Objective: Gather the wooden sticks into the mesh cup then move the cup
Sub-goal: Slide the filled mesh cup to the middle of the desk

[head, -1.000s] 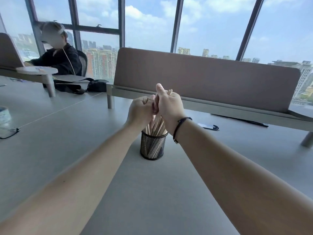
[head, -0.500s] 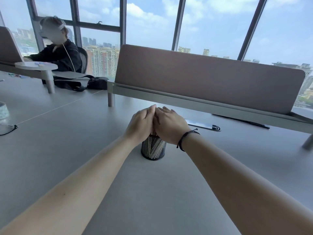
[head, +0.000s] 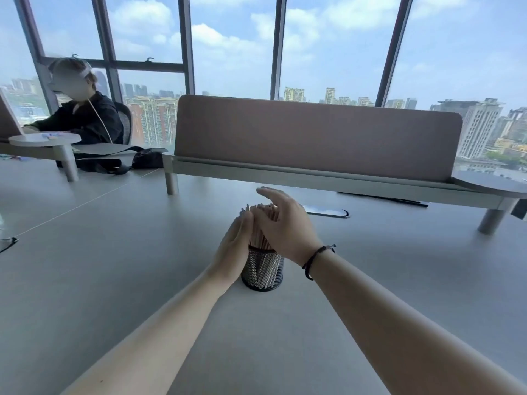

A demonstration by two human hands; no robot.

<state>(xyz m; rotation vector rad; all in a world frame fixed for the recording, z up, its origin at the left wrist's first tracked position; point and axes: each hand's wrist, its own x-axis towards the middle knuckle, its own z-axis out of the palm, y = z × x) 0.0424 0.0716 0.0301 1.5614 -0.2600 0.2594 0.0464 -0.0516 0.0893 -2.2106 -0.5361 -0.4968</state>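
Note:
A black mesh cup point(head: 263, 270) stands upright on the grey table, in the middle of the view. A bundle of wooden sticks point(head: 261, 223) stands in it, their tips fanning out above the rim. My left hand point(head: 235, 248) lies flat against the left side of the bundle, fingers straight. My right hand point(head: 285, 225), with a dark cord at the wrist, is opened on the right side of the sticks with the thumb lifted. Both palms flank the sticks without gripping them.
A brown desk divider point(head: 313, 138) on a raised shelf runs across the back. A dark phone point(head: 325, 210) lies just behind the cup. A person point(head: 82, 115) sits at the far left with a black bag point(head: 142, 159) beside them.
My hands went from gripping the sticks above the cup, to pressing down over the cup, to spreading apart now. The stick tips show again.

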